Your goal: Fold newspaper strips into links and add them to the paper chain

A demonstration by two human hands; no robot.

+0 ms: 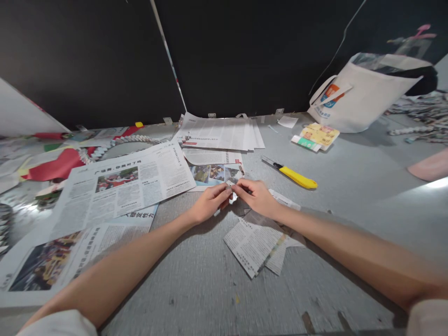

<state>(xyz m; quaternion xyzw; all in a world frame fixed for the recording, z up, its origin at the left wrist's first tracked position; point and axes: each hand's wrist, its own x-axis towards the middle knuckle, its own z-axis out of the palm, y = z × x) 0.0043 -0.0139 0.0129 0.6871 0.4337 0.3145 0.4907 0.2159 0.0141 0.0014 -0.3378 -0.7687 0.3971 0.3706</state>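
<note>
Both hands meet above the middle of the table (196, 280). My left hand (211, 202) and my right hand (257, 198) pinch a small folded piece of paper (233, 198) between their fingertips, which hide much of it. Beneath and beside my right hand lie several cut newspaper pieces (250, 242). A yellow utility knife (297, 178) rests to the right, its blade toward the back. Just beyond my fingers is a printed sheet with photos (210, 174). One large newspaper sheet (154, 175) spreads out to the left of my left hand.
A stack of newspaper (217, 133) lies against the dark back panel (245, 56). Back right stands a white bag (371, 93), with yellow packets (320, 135) before it. A folded-paper chain (136, 139) and red paper (58, 165) lie at left.
</note>
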